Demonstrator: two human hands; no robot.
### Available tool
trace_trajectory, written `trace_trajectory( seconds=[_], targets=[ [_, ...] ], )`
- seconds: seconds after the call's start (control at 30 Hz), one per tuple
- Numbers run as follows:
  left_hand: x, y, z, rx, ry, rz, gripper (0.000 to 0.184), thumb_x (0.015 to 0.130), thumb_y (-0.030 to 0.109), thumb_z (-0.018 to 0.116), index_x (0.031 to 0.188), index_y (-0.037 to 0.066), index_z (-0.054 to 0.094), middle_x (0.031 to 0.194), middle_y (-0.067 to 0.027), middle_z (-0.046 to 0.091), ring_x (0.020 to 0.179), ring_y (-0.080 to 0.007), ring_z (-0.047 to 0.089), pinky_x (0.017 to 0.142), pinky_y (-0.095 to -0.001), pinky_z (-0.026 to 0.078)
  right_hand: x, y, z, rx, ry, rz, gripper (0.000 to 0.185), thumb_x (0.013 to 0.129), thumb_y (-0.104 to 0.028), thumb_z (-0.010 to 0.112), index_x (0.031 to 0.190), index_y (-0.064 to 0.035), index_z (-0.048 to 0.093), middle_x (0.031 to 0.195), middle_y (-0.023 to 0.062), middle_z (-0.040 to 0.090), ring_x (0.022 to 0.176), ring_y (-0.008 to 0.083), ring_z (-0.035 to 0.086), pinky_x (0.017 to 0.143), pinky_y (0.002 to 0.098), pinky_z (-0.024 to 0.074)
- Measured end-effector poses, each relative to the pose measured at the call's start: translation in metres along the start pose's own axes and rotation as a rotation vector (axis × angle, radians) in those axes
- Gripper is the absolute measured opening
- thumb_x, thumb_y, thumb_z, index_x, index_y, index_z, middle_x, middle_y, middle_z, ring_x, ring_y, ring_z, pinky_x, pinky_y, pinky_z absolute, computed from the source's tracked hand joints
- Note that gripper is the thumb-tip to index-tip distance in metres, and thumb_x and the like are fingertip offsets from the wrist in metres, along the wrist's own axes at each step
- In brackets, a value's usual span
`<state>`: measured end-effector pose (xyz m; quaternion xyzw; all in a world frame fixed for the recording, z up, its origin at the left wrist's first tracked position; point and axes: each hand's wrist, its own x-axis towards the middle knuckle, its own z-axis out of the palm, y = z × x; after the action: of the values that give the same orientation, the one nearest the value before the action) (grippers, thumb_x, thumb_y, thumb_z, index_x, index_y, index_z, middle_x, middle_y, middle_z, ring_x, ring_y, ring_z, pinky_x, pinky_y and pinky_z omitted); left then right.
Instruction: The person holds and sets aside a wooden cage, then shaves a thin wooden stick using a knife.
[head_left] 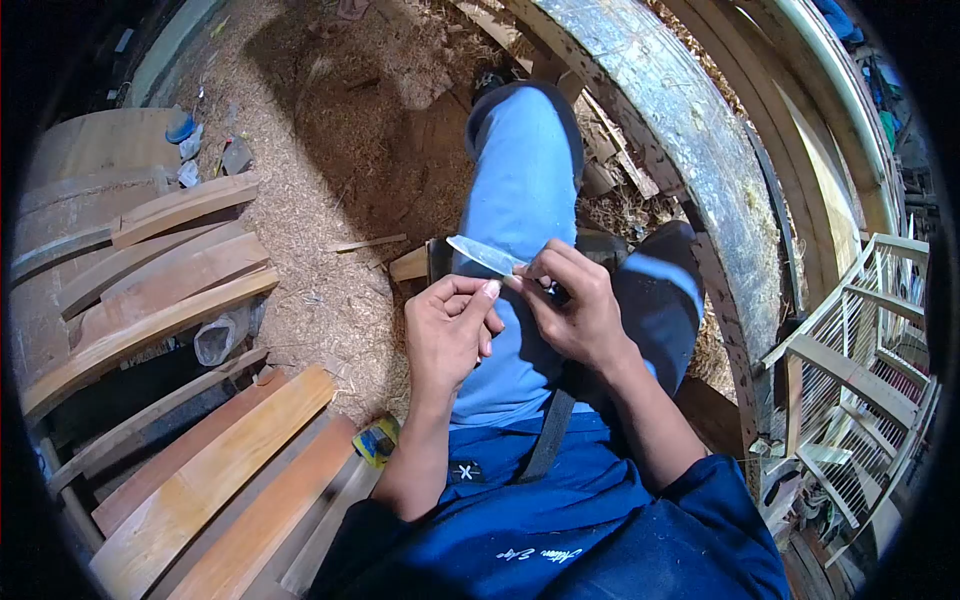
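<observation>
In front of my lap, both hands meet at a thin, whitish translucent piece [480,254], long and narrow, which looks like folded plastic film. Its free end points up and to the left. With thumb and fingers closed, my right hand [578,298] pinches the near end. My left hand [448,328] is closed too, its thumb and forefinger pinched at the same end, close to the right fingertips. What lies exactly between the fingertips is partly hidden. Below the piece is my leg in light blue trousers [522,170].
Curved wooden boards [215,480] are stacked at the left, with a yellow and blue packet [376,441] beside them. A large curved, worn beam [690,130] arches along the right. Beyond it stands a slatted white rack [860,380]. Wood shavings [310,220] cover the floor.
</observation>
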<state>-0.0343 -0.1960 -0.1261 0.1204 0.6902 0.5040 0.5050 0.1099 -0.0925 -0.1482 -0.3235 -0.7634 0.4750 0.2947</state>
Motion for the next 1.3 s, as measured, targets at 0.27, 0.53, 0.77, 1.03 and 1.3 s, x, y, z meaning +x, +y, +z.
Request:
trace_trajectory(
  seconds=[0.27, 0.53, 0.77, 1.03, 1.3],
  targets=[
    [0.003, 0.002, 0.003, -0.001, 0.011, 0.023, 0.015, 0.100, 0.010, 0.071, 0.097, -0.005, 0.070, 0.067, -0.0096, 0.069, 0.044, -0.0063, 0.053, 0.040, -0.0214, 0.038, 0.002, -0.007, -0.003, -0.056, -0.051, -0.007, 0.014, 0.089, -0.011, 0.077, 0.088, -0.0025, 0.065, 0.083, 0.0136, 0.059, 0.071, 0.0374, 0.064, 0.061, 0.0445, 0.0491],
    [0.003, 0.003, 0.003, -0.029, -0.015, 0.011, 0.017, 0.100, 0.011, 0.072, 0.100, -0.006, 0.070, 0.067, -0.0101, 0.069, 0.044, -0.0063, 0.052, 0.040, -0.0217, 0.038, 0.002, -0.006, -0.003, -0.076, -0.018, 0.056, 0.014, 0.090, -0.012, 0.076, 0.089, -0.0036, 0.065, 0.084, 0.0128, 0.059, 0.073, 0.0380, 0.065, 0.061, 0.0463, 0.0494],
    [0.002, 0.006, 0.004, -0.016, -0.018, 0.006, 0.016, 0.100, 0.010, 0.072, 0.100, -0.006, 0.070, 0.066, -0.0097, 0.068, 0.043, -0.0063, 0.053, 0.039, -0.0213, 0.038, 0.000, -0.008, -0.001, -0.097, 0.004, 0.056, 0.014, 0.090, -0.013, 0.076, 0.090, -0.0040, 0.065, 0.086, 0.0132, 0.059, 0.075, 0.0392, 0.066, 0.063, 0.0480, 0.0507],
    [-0.002, 0.006, 0.003, 0.000, -0.003, -0.007, 0.015, 0.101, 0.009, 0.070, 0.097, -0.005, 0.070, 0.067, -0.0086, 0.069, 0.044, -0.0063, 0.053, 0.039, -0.0214, 0.038, 0.000, -0.007, -0.002, -0.054, 0.015, -0.003, 0.019, 0.088, -0.002, 0.078, 0.082, 0.0013, 0.061, 0.077, 0.0116, 0.057, 0.069, 0.0289, 0.064, 0.062, 0.0377, 0.0496],
    [0.001, 0.007, 0.004, 0.036, 0.003, 0.006, 0.014, 0.101, 0.007, 0.067, 0.095, -0.004, 0.071, 0.067, -0.0085, 0.069, 0.044, -0.0063, 0.053, 0.039, -0.0218, 0.038, 0.003, -0.015, -0.002, -0.079, -0.073, -0.035, 0.013, 0.090, -0.012, 0.075, 0.090, -0.0037, 0.065, 0.087, 0.0129, 0.060, 0.074, 0.0386, 0.065, 0.062, 0.0476, 0.0499]
  ],
)
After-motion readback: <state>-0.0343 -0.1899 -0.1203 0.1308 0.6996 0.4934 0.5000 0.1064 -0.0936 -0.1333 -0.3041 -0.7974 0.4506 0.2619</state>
